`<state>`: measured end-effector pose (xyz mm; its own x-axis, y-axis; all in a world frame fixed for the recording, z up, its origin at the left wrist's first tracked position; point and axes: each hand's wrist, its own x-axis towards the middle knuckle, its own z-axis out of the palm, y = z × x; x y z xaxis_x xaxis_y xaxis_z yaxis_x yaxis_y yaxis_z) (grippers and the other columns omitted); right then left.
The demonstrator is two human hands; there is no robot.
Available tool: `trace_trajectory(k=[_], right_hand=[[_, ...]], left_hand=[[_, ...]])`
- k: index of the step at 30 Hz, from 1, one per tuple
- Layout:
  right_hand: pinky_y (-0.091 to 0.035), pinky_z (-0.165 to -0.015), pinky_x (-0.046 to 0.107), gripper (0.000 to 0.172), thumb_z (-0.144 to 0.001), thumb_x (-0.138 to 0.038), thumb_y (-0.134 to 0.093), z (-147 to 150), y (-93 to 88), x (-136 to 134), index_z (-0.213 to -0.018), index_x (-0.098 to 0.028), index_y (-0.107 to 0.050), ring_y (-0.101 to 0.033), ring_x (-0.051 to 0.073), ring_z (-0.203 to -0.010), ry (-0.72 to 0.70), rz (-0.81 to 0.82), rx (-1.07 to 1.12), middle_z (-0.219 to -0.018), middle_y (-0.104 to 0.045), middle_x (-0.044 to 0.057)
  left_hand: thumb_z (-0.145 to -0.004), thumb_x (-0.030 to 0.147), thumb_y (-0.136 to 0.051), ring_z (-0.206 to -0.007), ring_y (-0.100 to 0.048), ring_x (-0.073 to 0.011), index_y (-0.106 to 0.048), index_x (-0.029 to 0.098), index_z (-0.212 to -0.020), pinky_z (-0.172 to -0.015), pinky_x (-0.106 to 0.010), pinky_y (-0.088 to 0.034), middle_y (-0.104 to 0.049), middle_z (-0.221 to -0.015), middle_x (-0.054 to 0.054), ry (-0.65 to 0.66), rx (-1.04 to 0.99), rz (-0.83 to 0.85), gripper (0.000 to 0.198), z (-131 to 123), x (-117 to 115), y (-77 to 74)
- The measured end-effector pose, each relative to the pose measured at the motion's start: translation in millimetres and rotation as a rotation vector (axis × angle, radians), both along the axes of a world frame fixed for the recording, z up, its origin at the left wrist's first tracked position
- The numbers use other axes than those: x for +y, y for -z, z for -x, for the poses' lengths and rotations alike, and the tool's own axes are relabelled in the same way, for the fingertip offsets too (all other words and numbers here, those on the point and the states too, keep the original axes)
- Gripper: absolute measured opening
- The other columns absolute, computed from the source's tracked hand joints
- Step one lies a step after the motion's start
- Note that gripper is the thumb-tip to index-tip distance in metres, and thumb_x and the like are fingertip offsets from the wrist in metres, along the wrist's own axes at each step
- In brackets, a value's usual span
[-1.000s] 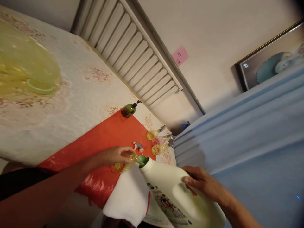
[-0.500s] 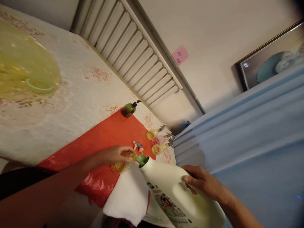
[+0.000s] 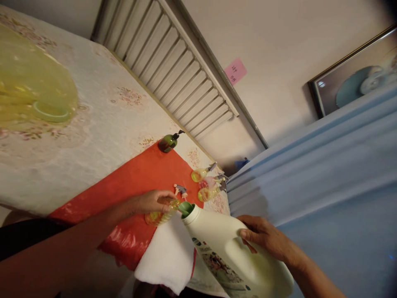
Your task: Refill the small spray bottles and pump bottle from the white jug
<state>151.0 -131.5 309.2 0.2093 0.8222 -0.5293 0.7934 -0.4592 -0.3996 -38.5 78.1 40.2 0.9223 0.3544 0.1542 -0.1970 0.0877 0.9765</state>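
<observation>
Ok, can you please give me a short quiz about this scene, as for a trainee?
1. What does the right hand grip? A) the white jug B) a sponge C) a knife
2. True or false: the left hand lies flat on the red sheet, holding nothing.
3. What colour is the jug's spout?
Key: 1 A; 2 false, it holds the small bottle; 3 green.
</observation>
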Motion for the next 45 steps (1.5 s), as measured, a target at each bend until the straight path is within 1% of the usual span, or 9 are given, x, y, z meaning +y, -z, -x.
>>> trace_trajectory(k=[6,10,14,19,26,33,40,45], right_hand=[[-0.035,-0.053,0.023,0.039,-0.089,-0.053,-0.056,0.6,-0.1,0.8,-0.089,-0.014,-0.061,-0.047,0.010,-0.055,-0.009,-0.001,-0.005,-0.068,-0.053,-0.002],[-0.035,-0.053,0.022,0.040,-0.089,-0.053,-0.055,1.6,-1.1,0.3,-0.091,-0.014,-0.061,-0.047,0.010,-0.055,-0.005,-0.002,-0.004,-0.069,-0.053,-0.001],[-0.035,-0.053,0.023,0.042,-0.088,-0.055,-0.056,2.8,-2.6,1.5,-0.090,-0.013,-0.062,-0.047,0.010,-0.055,-0.004,0.007,-0.010,-0.067,-0.053,-0.001],[-0.035,-0.053,0.023,0.043,-0.087,-0.057,-0.055,2.6,-3.4,2.1,-0.090,-0.014,-0.062,-0.046,0.010,-0.054,-0.007,0.003,-0.025,-0.066,-0.052,-0.002],[-0.035,-0.053,0.023,0.043,-0.088,-0.056,-0.055,0.2,-2.8,1.4,-0.093,-0.014,-0.063,-0.047,0.011,-0.055,-0.009,0.007,-0.037,-0.068,-0.053,-0.001],[-0.035,-0.053,0.023,0.042,-0.088,-0.055,-0.055,-1.0,-3.9,1.9,-0.090,-0.014,-0.062,-0.047,0.010,-0.055,-0.014,0.009,-0.033,-0.067,-0.053,-0.001],[-0.035,-0.053,0.023,0.043,-0.088,-0.056,-0.055,1.5,-3.9,1.2,-0.091,-0.014,-0.062,-0.047,0.010,-0.055,-0.010,0.018,-0.034,-0.067,-0.053,-0.001],[-0.035,-0.053,0.023,0.042,-0.088,-0.056,-0.055,1.9,-5.1,2.2,-0.089,-0.014,-0.062,-0.046,0.010,-0.055,-0.011,0.012,-0.036,-0.067,-0.053,-0.002]], left_hand=[[-0.071,0.043,-0.072,-0.106,-0.061,-0.0276,-0.064,0.021,-0.111,-0.089,-0.034,-0.047,-0.070,-0.109,-0.004,-0.026,0.024,0.004,0.047,0.4,-1.4,-1.7],[-0.073,0.041,-0.070,-0.107,-0.061,-0.0272,-0.063,0.021,-0.114,-0.091,-0.034,-0.046,-0.068,-0.112,-0.004,-0.009,0.019,0.001,0.046,0.4,-0.5,-1.0],[-0.073,0.040,-0.070,-0.111,-0.059,-0.0282,-0.062,0.020,-0.115,-0.093,-0.035,-0.046,-0.067,-0.115,-0.005,-0.019,0.022,-0.006,0.048,0.0,-0.2,-0.2],[-0.072,0.042,-0.071,-0.109,-0.060,-0.0284,-0.064,0.020,-0.113,-0.091,-0.034,-0.047,-0.069,-0.113,-0.005,-0.016,0.007,0.003,0.048,-1.0,-0.5,0.7],[-0.072,0.041,-0.070,-0.110,-0.060,-0.0276,-0.064,0.022,-0.111,-0.091,-0.032,-0.046,-0.069,-0.113,-0.003,-0.013,0.002,-0.006,0.044,0.7,-0.6,-1.7],[-0.070,0.043,-0.071,-0.108,-0.061,-0.0276,-0.062,0.022,-0.112,-0.090,-0.034,-0.046,-0.069,-0.112,-0.004,-0.018,0.010,-0.005,0.047,-0.7,0.0,0.9],[-0.071,0.045,-0.072,-0.109,-0.060,-0.0278,-0.061,0.021,-0.112,-0.091,-0.034,-0.046,-0.068,-0.111,-0.004,-0.016,0.023,0.004,0.049,0.3,-1.0,-2.2],[-0.071,0.045,-0.071,-0.106,-0.061,-0.0272,-0.062,0.021,-0.112,-0.089,-0.033,-0.047,-0.068,-0.109,-0.003,-0.002,0.004,0.012,0.049,-1.2,-0.3,1.2]])
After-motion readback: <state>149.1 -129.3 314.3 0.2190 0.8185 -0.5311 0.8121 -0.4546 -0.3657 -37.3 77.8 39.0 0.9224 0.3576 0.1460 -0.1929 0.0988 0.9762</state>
